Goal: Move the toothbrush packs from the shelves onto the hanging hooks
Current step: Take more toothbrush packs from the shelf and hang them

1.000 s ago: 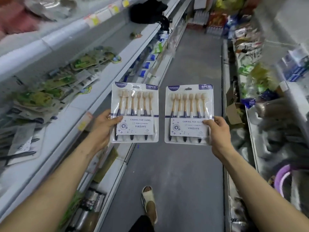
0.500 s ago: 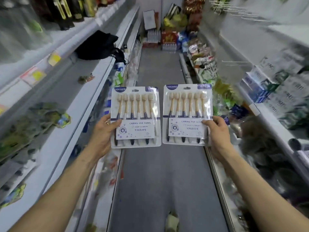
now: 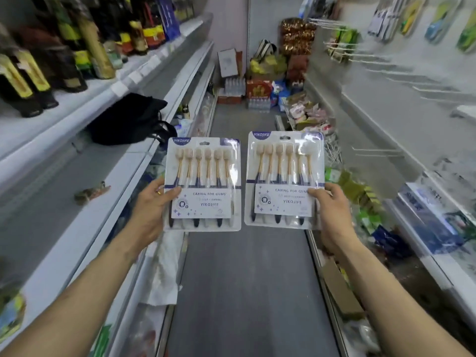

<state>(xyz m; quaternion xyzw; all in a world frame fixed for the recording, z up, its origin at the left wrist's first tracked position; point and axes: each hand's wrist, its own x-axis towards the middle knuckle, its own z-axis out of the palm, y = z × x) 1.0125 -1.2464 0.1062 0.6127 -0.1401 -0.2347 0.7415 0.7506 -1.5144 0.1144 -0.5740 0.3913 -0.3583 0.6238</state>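
White left shelves: smooth, flat painted tiers with rounded front edges, running down the left side of the aisle.
Bottles: tall, dark and glossy, with yellow and gold labels, upright in a row on the upper tier.
Black bag: soft, slumped fabric with a looped strap, lying on the middle tier near its front edge.
Left hand: grips the lower left edge of the left toothbrush pack, thumb laid flat across the front card, fingers tucked behind it and hidden.
Left toothbrush pack: held upright in the air over the aisle, off the shelves and not on a hook. It is a flat rectangular card under a clear, shiny plastic blister. Six brushes lie side by side, pale rounded heads up, with amber necks and dark or white handles. A hang slot sits at the top middle.
Grey floor: matte and finely lined, below both packs.
Right toothbrush pack: same shape and print, upright, just beside the left one with a narrow gap between, a little higher.
Right hand: pinches the lower right edge of the right toothbrush pack, thumb on the front label, fingers hidden behind.
Hanging hooks: thin, straight pale prongs jutting from the right wall panel, above and right of both packs, blurred. A few at the top carry flat carded goods.
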